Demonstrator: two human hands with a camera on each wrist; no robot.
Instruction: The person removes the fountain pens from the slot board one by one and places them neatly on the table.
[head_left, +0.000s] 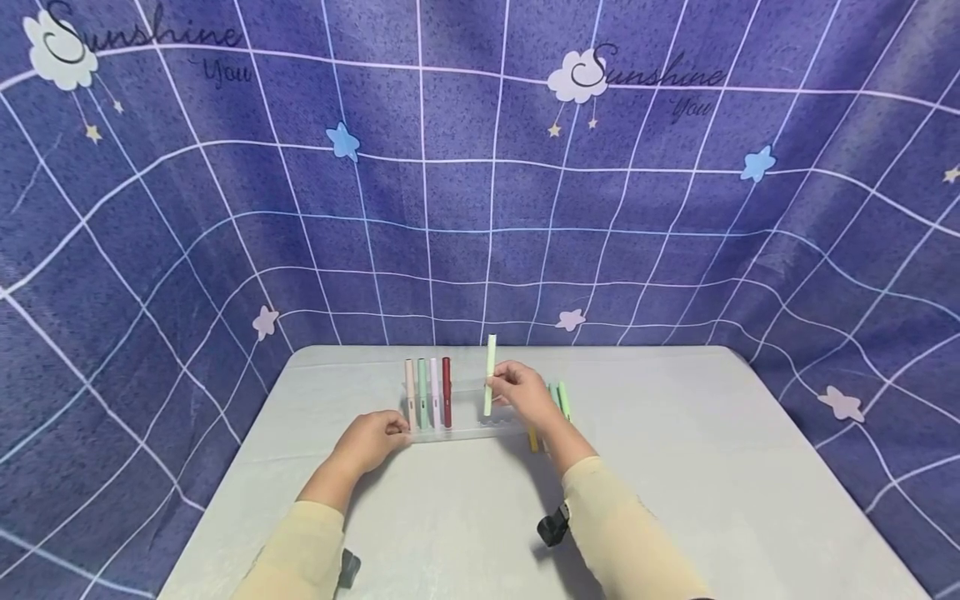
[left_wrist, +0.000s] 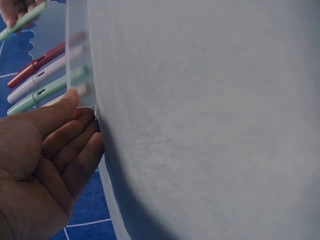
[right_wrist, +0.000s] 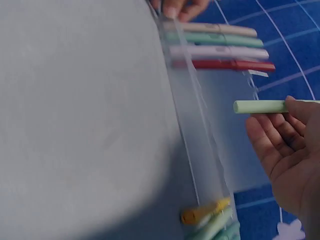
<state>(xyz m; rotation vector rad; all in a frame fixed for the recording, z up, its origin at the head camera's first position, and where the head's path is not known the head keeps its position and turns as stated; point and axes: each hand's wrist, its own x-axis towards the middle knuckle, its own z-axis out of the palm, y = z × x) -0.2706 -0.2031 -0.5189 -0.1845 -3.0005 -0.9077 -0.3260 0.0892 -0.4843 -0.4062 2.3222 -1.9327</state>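
Note:
A clear plastic pen stand [head_left: 468, 433] sits on the table. At its left end, my left hand [head_left: 371, 442] grips the corner, thumb on the front edge in the left wrist view. Beside that hand stand a beige pen [head_left: 409, 379], a green pen [head_left: 423, 392], a lilac pen [head_left: 434, 392] and a dark red pen [head_left: 447, 392], side by side. My right hand [head_left: 523, 393] pinches a pale green pen [head_left: 491, 354] nearly upright above the stand, right of the red one. In the right wrist view the pale pen's lower end [right_wrist: 245, 106] is apart from the stand.
Near the stand's right end lie a yellow pen [right_wrist: 200, 212] and several green pens [right_wrist: 220, 227], partly behind my right hand in the head view. The pale table [head_left: 465, 508] ends at a blue gridded cloth [head_left: 465, 192] at the back and sides.

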